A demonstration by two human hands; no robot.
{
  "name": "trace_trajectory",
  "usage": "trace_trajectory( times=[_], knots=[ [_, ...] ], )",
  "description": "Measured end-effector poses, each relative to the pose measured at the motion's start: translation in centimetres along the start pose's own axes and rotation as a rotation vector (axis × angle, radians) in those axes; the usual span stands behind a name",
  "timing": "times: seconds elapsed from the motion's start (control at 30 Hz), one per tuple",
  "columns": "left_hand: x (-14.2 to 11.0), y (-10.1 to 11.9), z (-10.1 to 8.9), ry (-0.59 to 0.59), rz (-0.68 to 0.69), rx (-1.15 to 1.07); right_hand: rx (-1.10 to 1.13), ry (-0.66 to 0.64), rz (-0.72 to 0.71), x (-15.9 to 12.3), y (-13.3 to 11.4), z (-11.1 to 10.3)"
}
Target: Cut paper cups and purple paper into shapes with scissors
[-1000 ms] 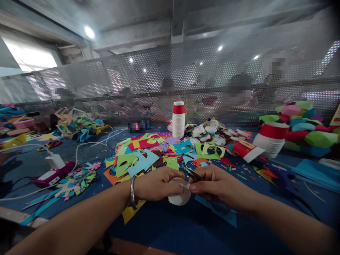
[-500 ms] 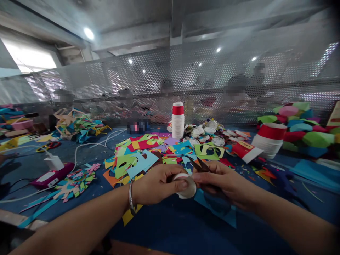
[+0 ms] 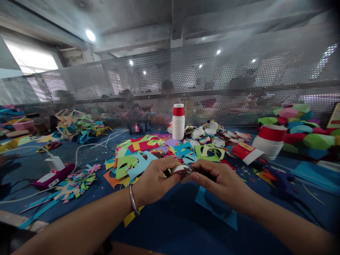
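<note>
Pinching a small white paper piece [image 3: 178, 169], curved and edged with red, in my left hand [image 3: 156, 182], I grip mostly hidden scissors [image 3: 188, 169] in my right hand [image 3: 220, 180]; beyond both hands stands a cup stack [image 3: 178, 125]

Both hands [image 3: 156, 181] [image 3: 223, 181] curled (thumbs [image 3: 204, 181] uppermost); close together

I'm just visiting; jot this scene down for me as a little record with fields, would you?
Left hand: pinches a white-and-red cup piece
Right hand: holds scissors against it, mostly hidden
Centre: tall cup stack, upright
Right: second cup stack
Beyond hands: coloured paper scraps
Left: purple power strip
Background: perforated screen
</note>
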State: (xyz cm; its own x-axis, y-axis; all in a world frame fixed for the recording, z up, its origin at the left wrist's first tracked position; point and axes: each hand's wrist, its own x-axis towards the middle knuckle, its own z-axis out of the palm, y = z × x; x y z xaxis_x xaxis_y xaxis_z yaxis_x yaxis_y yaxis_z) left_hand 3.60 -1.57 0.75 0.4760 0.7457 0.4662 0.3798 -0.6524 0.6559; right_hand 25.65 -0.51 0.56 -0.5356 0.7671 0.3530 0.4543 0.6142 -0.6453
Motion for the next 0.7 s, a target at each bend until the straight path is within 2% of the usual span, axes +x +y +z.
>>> trace_trajectory(
  times=[0.27, 0.53, 0.7],
  knots=[
    [-0.38, 0.19, 0.29, -0.047, 0.039, -0.029, -0.115, 0.008, -0.065, -0.36, -0.04, 0.23],
    [-0.36, -0.08, 0.21, -0.053, -0.003, -0.121, -0.151, 0.042, -0.086, -0.32, -0.24, 0.38],
    [-0.18, -0.45, 0.24, -0.085, -0.043, -0.195, -0.145, 0.039, -0.052, -0.39, -0.30, 0.51]
  ],
)
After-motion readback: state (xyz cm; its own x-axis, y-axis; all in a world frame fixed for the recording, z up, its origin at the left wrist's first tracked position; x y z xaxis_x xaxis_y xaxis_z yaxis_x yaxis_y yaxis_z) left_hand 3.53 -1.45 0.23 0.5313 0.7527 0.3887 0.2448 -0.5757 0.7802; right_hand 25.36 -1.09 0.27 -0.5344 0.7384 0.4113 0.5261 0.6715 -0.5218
